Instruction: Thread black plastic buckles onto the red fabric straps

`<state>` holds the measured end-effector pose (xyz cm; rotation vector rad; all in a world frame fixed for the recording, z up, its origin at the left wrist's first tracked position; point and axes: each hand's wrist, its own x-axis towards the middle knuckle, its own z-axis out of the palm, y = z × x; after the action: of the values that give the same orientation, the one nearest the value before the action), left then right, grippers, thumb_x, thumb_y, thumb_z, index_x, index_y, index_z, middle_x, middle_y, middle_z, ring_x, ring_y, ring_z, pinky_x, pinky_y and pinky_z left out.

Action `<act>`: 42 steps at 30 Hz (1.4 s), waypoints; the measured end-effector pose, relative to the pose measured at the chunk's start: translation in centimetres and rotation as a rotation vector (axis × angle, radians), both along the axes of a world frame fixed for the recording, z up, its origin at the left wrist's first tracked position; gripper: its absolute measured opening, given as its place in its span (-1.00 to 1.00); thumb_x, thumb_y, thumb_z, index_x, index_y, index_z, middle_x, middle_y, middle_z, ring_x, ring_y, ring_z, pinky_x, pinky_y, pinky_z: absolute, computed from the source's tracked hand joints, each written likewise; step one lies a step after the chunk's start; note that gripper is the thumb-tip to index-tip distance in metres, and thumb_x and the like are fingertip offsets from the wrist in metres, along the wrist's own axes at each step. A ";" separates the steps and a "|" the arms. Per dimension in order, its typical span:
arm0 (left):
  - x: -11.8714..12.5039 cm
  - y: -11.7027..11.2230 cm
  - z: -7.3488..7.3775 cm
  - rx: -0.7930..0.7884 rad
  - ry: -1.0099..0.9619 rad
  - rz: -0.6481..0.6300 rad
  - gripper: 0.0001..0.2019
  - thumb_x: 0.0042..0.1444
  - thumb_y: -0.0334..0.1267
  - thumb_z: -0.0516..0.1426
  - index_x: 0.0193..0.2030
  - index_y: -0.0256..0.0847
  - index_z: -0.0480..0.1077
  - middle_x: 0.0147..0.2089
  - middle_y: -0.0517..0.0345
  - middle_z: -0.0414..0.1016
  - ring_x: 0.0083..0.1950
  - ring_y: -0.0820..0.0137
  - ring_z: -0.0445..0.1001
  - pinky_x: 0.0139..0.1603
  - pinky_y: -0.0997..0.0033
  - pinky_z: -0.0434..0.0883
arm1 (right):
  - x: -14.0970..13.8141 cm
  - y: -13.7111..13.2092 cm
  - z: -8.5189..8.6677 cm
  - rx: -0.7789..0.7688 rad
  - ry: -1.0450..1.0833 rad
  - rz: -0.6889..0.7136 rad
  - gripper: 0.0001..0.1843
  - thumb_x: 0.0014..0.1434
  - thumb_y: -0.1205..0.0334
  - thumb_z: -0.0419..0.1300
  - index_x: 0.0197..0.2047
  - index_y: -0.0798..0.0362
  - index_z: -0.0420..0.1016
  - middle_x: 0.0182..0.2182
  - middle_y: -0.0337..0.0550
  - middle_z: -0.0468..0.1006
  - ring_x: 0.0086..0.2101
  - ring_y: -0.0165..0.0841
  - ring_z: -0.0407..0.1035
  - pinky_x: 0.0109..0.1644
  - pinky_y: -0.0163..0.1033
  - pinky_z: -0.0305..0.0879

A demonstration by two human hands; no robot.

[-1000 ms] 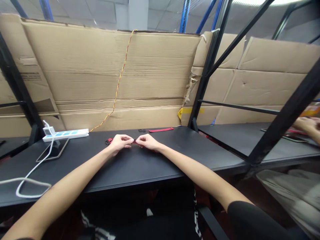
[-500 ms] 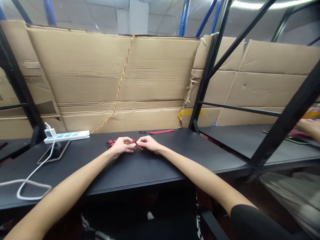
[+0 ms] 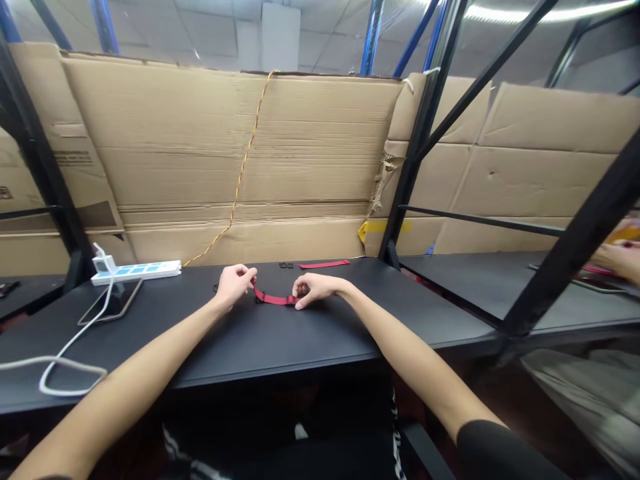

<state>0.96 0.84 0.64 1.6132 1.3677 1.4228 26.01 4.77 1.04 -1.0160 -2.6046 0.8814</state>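
Note:
A red webbing strap [image 3: 275,300] with black buckles stretches in a shallow curve between my two hands, low over the black table. My left hand [image 3: 234,285] pinches its left end between thumb and fingers. At the other end, my right hand [image 3: 314,289] has its thumb and fingers closed on the strap beside a black buckle. Part of a black buckle shows just left of my left hand. Beyond my hands lie a second flat red strap [image 3: 325,264] and small black buckles [image 3: 286,265].
A white power strip [image 3: 145,272] with a plugged-in charger and white cable [image 3: 65,347] lies left, beside a phone-like device [image 3: 113,301]. Cardboard [image 3: 310,153] walls the table's back. Black posts [image 3: 410,167] stand right; another person's hand [image 3: 620,257] works beyond them.
My hands have moved apart, the left one leftward and the right one rightward. The red strap, bunched at my fingers before, is now drawn out between them.

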 end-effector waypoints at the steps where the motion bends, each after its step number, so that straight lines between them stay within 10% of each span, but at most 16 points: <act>1: 0.0 0.0 -0.1 0.038 0.039 -0.028 -0.73 -0.07 -0.08 0.19 -0.51 -0.28 0.40 -0.44 0.03 0.54 -0.45 0.37 0.47 -0.52 0.47 0.33 | 0.0 0.0 -0.1 0.011 0.021 -0.001 -0.56 -0.20 -0.01 0.41 -0.30 0.11 0.52 -0.47 -0.25 0.46 -0.45 -0.45 0.28 -0.37 -0.34 0.20; 7: 0.5 -0.1 -0.5 0.075 0.168 -0.236 -0.60 -0.12 -0.14 0.25 -0.12 -0.28 0.46 -0.43 0.12 0.57 -0.39 0.35 0.51 -0.32 0.38 0.41 | -1.2 0.0 -1.2 0.082 0.186 0.008 -0.59 -0.02 0.00 0.31 -0.17 0.09 0.51 -0.36 -0.17 0.52 -0.37 -0.40 0.35 -0.27 -0.30 0.27; 17: 0.7 -0.6 -0.7 -0.024 0.328 -0.363 -0.71 -0.02 -0.08 0.16 -0.33 -0.27 0.57 -0.36 0.10 0.60 -0.34 0.31 0.52 -0.30 0.41 0.39 | -2.8 -0.6 -2.1 0.134 0.297 0.029 -0.49 -0.01 -0.04 0.31 -0.05 0.09 0.53 -0.35 -0.17 0.50 -0.44 -0.45 0.27 -0.38 -0.33 0.21; 42: 1.4 -1.0 -0.6 -0.113 -0.073 -0.204 -0.74 -0.19 -0.13 0.31 -0.40 -0.29 0.54 -0.42 0.07 0.57 -0.40 0.38 0.47 -0.31 0.41 0.37 | -5.0 -1.8 -2.5 -0.066 0.815 -0.093 -0.64 -0.01 0.05 0.31 -0.20 0.11 0.49 -0.25 -0.12 0.55 -0.21 -0.31 0.42 0.00 -0.15 0.30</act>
<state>2.39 -0.18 0.02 1.5629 1.1833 1.2494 20.99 2.94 -1.45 -0.5951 -1.8385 1.0744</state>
